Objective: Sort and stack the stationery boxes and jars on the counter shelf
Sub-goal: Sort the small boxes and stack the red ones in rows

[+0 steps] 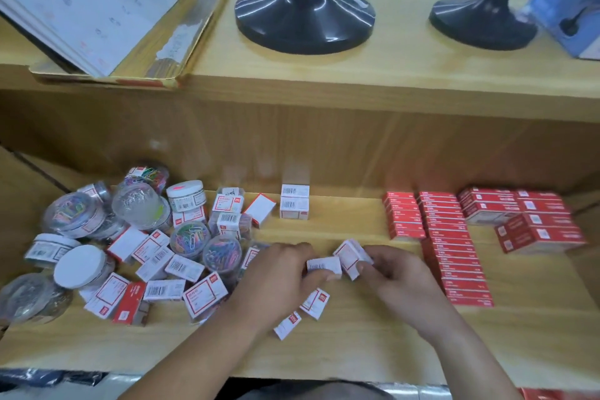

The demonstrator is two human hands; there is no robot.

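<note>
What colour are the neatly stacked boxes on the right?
Red boxes with white labels, clear in the head view.

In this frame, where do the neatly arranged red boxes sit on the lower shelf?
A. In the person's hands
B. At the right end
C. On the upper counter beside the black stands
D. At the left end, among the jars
B: the red boxes lie in tidy rows and stacks at the right end of the lower shelf, apart from the jumbled jars on the left.

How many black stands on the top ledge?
2: one stand at centre, another to its right, partly cut off by a blue box. None seems hidden.
</note>
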